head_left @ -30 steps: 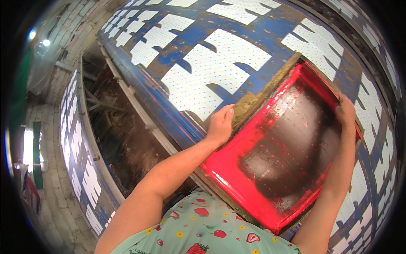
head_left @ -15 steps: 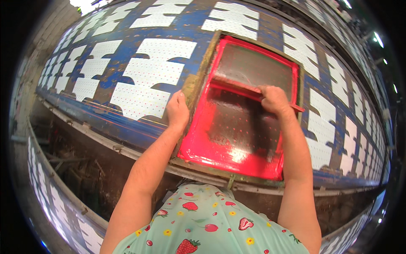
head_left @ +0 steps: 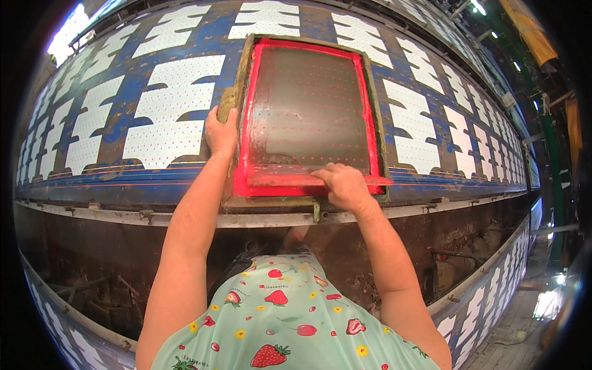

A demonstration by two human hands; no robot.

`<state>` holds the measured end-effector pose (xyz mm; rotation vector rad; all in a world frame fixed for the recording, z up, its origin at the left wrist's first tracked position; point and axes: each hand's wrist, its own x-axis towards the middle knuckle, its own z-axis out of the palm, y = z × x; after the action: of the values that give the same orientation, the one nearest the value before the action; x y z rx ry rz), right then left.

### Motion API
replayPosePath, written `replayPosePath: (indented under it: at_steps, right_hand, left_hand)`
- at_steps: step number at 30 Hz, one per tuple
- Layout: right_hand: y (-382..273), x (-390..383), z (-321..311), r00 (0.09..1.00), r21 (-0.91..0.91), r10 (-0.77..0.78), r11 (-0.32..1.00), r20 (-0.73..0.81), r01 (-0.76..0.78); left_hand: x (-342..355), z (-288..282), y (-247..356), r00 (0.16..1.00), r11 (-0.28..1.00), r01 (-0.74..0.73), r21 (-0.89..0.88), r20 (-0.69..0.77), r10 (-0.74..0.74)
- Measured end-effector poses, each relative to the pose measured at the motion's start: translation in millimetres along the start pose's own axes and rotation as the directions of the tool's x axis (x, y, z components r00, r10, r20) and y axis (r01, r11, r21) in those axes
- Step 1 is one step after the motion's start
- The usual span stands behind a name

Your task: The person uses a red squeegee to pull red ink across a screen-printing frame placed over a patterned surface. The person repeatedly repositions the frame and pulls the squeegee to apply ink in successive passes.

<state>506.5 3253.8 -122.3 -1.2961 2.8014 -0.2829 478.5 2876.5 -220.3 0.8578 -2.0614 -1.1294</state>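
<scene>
A screen printing frame (head_left: 308, 105) lies on the long blue table (head_left: 105, 172), with red ink around the border of its dotted mesh. My left hand (head_left: 220, 129) is closed on the left side of this frame, at a worn tab near its upper part. My right hand (head_left: 343, 185) grips a long red-smeared squeegee (head_left: 274, 178), which lies across the mesh along the frame's near edge.
White cut pieces (head_left: 161, 111) with coloured dots lie in rows on both sides of the screen. A metal rail (head_left: 259, 217) runs along the table's front edge, above a dark gap (head_left: 468, 246). Another printed table (head_left: 475, 296) is at the lower right.
The squeegee has moved from across the middle of the screen down to its near edge with my right hand. The view has turned, bringing the screen upright and to the centre.
</scene>
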Motion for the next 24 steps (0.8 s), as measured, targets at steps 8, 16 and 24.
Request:
replayPosePath:
  at_steps: [8,16,24]
  right_hand:
    - [-7,-39,13,0.979,0.108,-0.129,0.983,-0.155,0.147]
    - [99,-63,-5,0.964,0.322,-0.066,0.935,-0.257,0.150]
    - [235,-59,38,0.881,0.616,0.319,0.787,-0.350,-0.040]
  left_hand:
    - [-6,-2,3,1.000,1.000,-0.001,0.017,-0.002,0.001]
    - [0,-4,-2,0.995,0.994,0.091,-0.060,0.050,-0.088]
    - [3,-1,-4,0.994,0.994,0.105,-0.028,0.036,-0.104]
